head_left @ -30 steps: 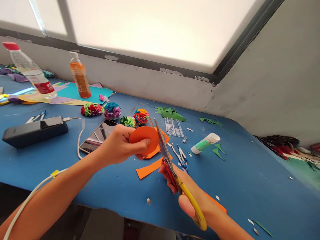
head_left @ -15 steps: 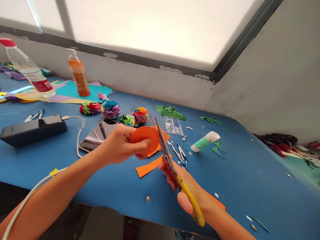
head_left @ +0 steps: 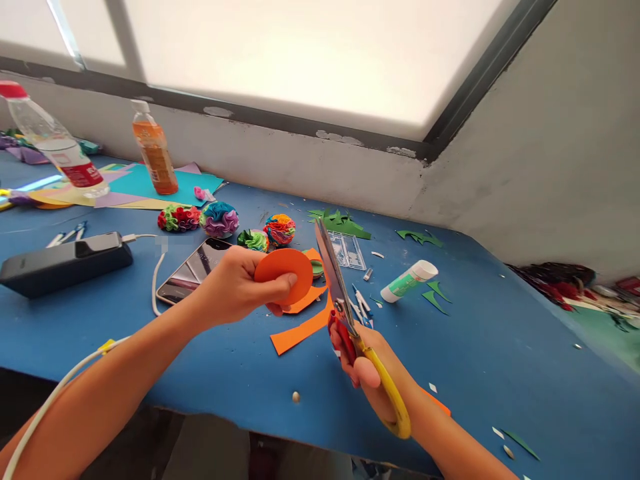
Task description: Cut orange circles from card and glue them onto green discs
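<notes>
An orange paper disc (head_left: pixel 285 270) is pinched between the thumb and fingers of my left hand (head_left: pixel 245 287), held up above the blue table. My right hand (head_left: pixel 370 367) grips a pair of scissors (head_left: pixel 334 270) with one red and one yellow handle. The scissor blades are closed together and point up and away, a small gap to the right of the disc. Orange paper offcuts (head_left: pixel 300 333) lie on the table beneath and between my hands. Behind the blades is a green paper piece, mostly hidden by the disc.
A glue stick (head_left: pixel 409 281), a compass (head_left: pixel 362 305) and green scraps (head_left: pixel 345 225) lie to the right. Left are a phone (head_left: pixel 193 270), a black power bank (head_left: pixel 65 261) with a white cable, ruffled paper balls (head_left: pixel 220 220), coloured sheets (head_left: pixel 195 179) and two bottles (head_left: pixel 156 157).
The scissors have moved off the disc's edge to the right, and their blades have gone from parted to closed. My left hand has shifted slightly left with the disc.
</notes>
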The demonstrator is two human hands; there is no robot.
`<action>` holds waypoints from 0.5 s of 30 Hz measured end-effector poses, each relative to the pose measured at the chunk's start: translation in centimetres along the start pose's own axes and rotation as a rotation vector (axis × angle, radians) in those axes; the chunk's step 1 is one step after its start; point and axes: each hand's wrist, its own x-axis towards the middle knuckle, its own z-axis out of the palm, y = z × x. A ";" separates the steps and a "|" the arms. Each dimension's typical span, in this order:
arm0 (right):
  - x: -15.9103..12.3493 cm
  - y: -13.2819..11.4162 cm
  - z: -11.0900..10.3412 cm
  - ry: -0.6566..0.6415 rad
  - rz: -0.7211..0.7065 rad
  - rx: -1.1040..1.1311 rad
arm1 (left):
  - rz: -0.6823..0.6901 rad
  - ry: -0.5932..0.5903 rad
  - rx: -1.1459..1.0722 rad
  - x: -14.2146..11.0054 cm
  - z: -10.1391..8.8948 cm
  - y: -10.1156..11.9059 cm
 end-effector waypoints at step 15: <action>1.7 0.0 -1.7 0.130 -0.140 -0.305 | -0.522 -0.144 0.687 3.7 -3.4 -4.8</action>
